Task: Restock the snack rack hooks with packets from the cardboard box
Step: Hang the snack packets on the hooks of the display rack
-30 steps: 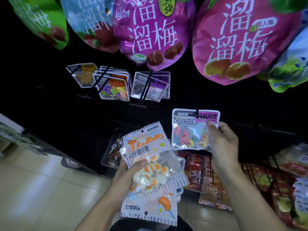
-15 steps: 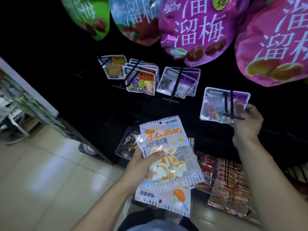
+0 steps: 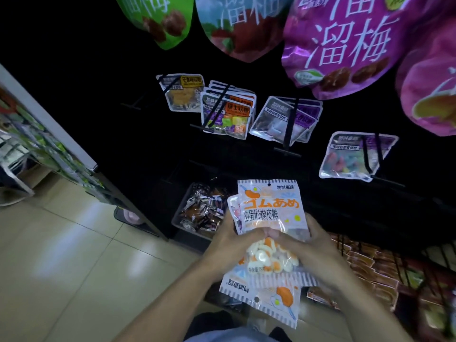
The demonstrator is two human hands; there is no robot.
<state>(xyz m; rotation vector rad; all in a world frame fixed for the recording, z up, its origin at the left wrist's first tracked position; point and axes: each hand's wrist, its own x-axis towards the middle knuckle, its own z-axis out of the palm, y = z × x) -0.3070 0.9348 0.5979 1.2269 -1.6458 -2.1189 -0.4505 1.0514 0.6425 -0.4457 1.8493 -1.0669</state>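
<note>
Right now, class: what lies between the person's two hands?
In the head view, the left hand and right hand both grip the stack of fried-egg gummy packets between them.

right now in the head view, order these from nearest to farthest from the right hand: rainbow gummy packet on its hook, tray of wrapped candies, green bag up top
From the right hand:
1. Rainbow gummy packet, above it, on the right.
2. Tray of wrapped candies, to its left, low.
3. Green bag, far upper left.
</note>
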